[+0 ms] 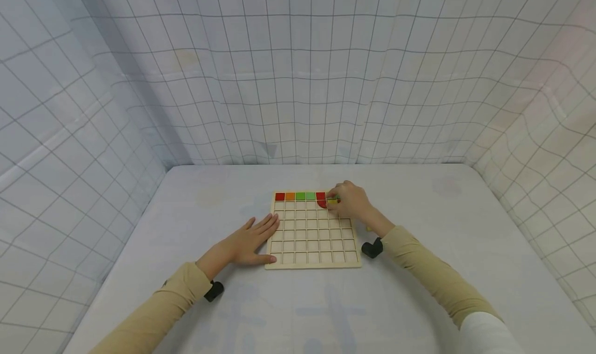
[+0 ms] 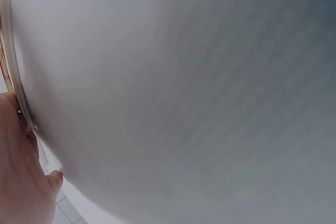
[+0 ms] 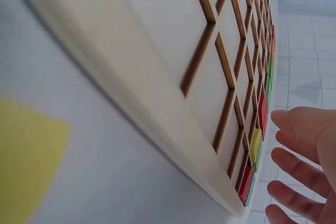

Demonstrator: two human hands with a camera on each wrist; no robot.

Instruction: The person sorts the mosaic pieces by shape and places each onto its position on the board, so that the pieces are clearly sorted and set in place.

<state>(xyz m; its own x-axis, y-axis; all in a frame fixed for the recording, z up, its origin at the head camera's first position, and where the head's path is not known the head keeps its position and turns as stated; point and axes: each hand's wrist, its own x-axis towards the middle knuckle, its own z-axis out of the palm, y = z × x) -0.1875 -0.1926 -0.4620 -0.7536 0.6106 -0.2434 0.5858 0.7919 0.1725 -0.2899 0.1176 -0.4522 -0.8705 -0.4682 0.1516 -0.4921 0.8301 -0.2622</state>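
A wooden grid board (image 1: 313, 266) lies flat on the white table. Along its far row sit coloured tiles: red (image 1: 280, 196), orange (image 1: 291, 196), green tiles, and another red one. A rounded red piece (image 1: 322, 204) shows just below that. My left hand (image 1: 251, 240) rests on the board's left edge with fingers extended and thumb apart. Over the far right corner, my right hand (image 1: 351, 201) has its fingertips at the tiles, partly covering a yellow tile (image 3: 255, 146) and a red tile (image 3: 245, 183). In the right wrist view its fingers are spread, with nothing visible between them.
A yellow piece (image 3: 31, 161) lies on the table beside the board's right edge, partly hidden by my right forearm in the head view. Black wrist devices (image 1: 372, 249) sit under both wrists. Checked white curtains (image 1: 302, 85) enclose the table at the back and sides.
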